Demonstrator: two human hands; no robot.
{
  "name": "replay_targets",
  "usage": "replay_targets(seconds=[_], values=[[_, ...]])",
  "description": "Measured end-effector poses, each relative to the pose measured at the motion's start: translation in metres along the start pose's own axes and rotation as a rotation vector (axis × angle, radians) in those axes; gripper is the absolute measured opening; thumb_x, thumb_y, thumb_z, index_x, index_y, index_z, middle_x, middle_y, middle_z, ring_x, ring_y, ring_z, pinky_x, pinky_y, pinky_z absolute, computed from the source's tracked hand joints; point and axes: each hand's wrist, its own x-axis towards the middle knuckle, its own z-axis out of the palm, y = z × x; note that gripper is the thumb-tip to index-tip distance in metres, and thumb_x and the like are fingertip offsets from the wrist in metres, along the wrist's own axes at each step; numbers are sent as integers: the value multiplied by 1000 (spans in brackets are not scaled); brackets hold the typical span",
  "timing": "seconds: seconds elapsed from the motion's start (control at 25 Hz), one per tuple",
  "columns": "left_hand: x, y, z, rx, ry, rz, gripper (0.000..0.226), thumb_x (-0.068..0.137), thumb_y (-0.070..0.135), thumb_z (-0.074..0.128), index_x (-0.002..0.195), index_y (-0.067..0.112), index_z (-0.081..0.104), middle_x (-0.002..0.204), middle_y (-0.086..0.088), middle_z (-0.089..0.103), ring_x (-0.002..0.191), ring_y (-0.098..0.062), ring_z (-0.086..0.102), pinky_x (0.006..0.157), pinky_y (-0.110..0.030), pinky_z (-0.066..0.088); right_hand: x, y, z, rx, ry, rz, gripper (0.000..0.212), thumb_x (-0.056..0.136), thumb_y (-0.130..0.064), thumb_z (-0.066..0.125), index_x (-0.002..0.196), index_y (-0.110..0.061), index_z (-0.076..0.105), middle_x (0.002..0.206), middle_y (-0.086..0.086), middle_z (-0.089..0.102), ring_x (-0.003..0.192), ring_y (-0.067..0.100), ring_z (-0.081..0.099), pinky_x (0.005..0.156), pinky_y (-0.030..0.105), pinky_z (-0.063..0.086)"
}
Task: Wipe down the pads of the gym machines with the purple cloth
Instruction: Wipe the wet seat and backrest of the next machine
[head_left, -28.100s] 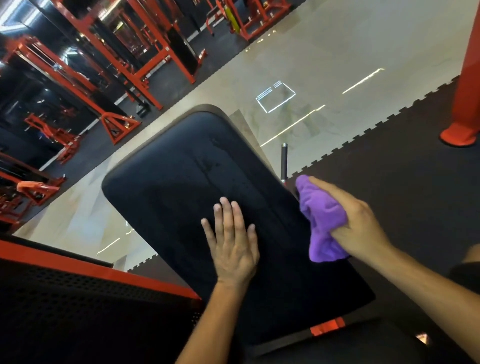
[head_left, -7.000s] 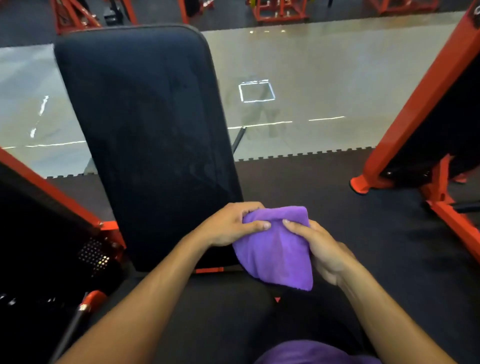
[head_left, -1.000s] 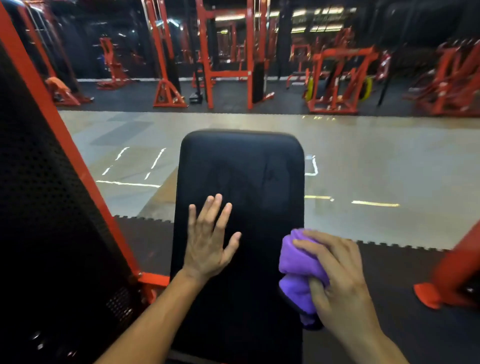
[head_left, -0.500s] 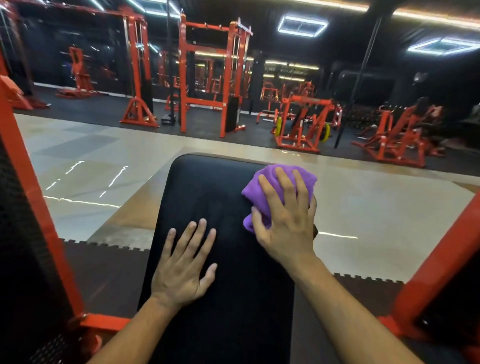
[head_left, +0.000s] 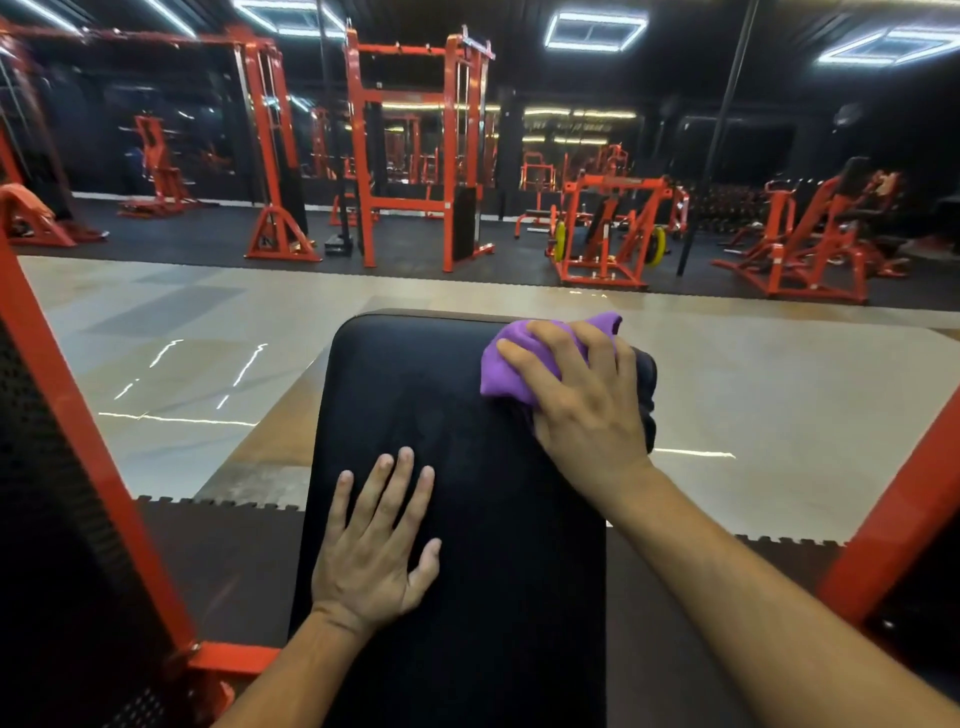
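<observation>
1. I see a long black pad (head_left: 467, 519) with round corners. It looks smooth and soft, like padded leather, and it has faint smudges on it.
2. The purple cloth (head_left: 511, 364) is soft and fuzzy. It is bunched up in a lump at the far right corner of the pad, touching it.
3. The right hand (head_left: 582, 400) lies on top of the cloth. Its fingers (head_left: 524, 358) are bent over the lump and its grip is clamped on it, pressing it onto the pad. The right arm reaches in from the lower right, across the pad's right edge.
4. The left hand (head_left: 374, 551) lies flat on the near left part of the pad, palm down. Its fingers are straight and a little spread, so its grip is apart and it holds nothing. The thumb points out to the right.
5. An orange metal frame (head_left: 78, 431) slants up on my left, with a dark panel full of small holes beside it. Another orange bar (head_left: 893, 514) slants up on my right.
6. Under the pad is a dark rubber mat (head_left: 218, 566) with a jagged, puzzle-like edge. Past it is a shiny pale floor (head_left: 779, 384) with streaks of light on it.
7. Far off stand many orange gym machines (head_left: 415, 156) on dark flooring. One has yellow weight plates (head_left: 559, 241). The ceiling is black with bright square lights (head_left: 595, 31).
</observation>
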Motion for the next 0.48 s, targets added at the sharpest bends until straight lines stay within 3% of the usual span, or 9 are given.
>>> replay_targets(seconds=[0.16,0.32,0.4,0.48], values=[[0,0,2,23,-8,-6,80,91,45,47,162,14,27,171,-11,20,158,-28,17,126,-58,16,-33,-17,5,80,40,71,55,83,-17,71,137,-21,61,142,7,54,128,34,43,105,56,35],[0,-1,2,14,-2,4,81,91,45,45,163,15,23,171,-11,17,158,-28,16,126,-57,14,-109,-22,2,45,-75,-186,58,80,-19,75,136,-21,62,140,6,55,126,34,46,104,56,39],[1,0,3,14,-1,-2,82,91,45,44,164,15,21,172,-11,16,159,-28,16,126,-57,15,-84,-2,0,37,-69,-296,48,87,-20,63,136,-20,63,137,8,58,123,35,46,100,53,38],[1,2,3,16,0,3,82,92,45,44,164,15,21,171,-12,19,159,-28,16,126,-57,14,-28,8,-5,32,-19,-240,48,88,-18,53,135,-19,64,136,10,60,123,36,45,98,51,36]])
